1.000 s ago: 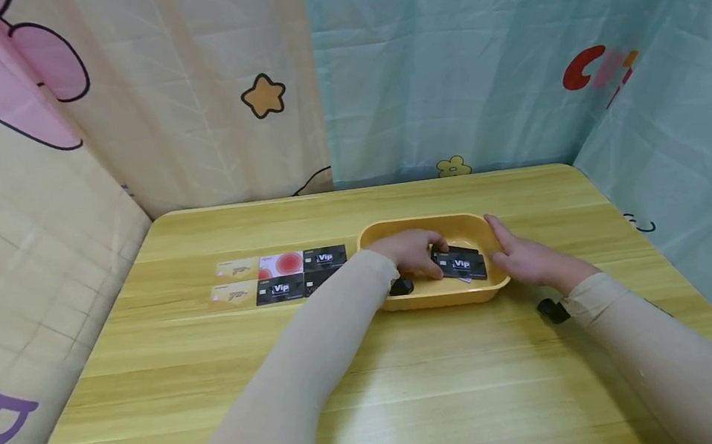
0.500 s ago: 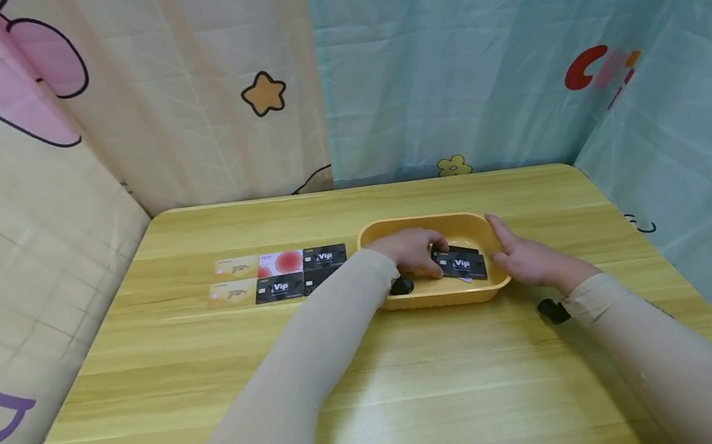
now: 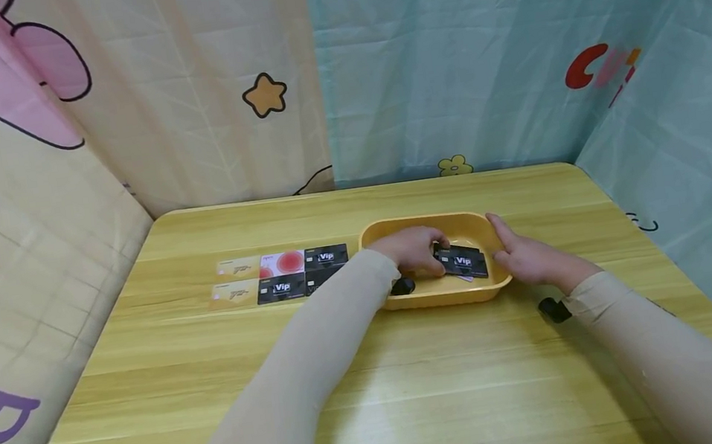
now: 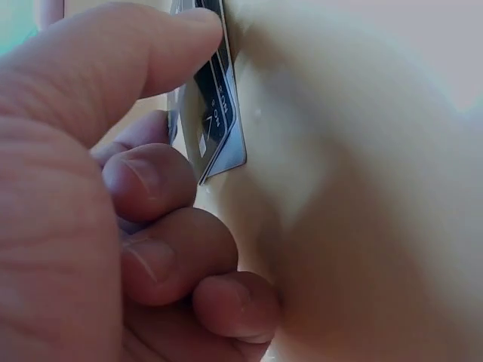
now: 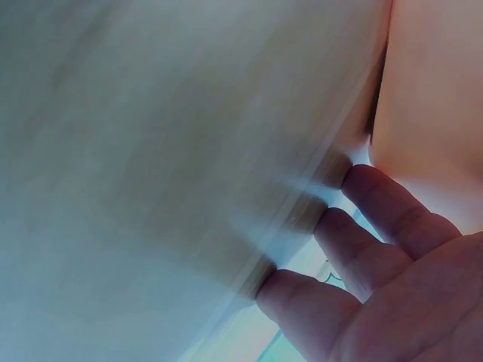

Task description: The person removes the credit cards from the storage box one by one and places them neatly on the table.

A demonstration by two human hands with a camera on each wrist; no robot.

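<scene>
Inside a yellow plastic basket (image 3: 440, 299) lies a small pile of cards, with a black Vip card (image 3: 466, 262) on top. My left hand (image 3: 412, 250) reaches into the basket and pinches the left edge of the cards. The left wrist view shows its thumb on the edges of several cards (image 4: 226, 132), with the other fingers curled. My right hand (image 3: 533, 259) holds the right end of the basket, its thumb at the rim. In the right wrist view, the fingertips (image 5: 294, 290) reach down to the tabletop beside the basket's wall.
Left of the basket, two rows of cards lie flat: gold cards (image 3: 235, 294), a pink card with red circles (image 3: 282, 264) and black cards (image 3: 281, 289). My left forearm partly covers the lower row. The wooden table (image 3: 419, 394) meets printed curtains (image 3: 428, 55) behind.
Hands, basket and cards keep nearly the same places; only the head view shifts very slightly.
</scene>
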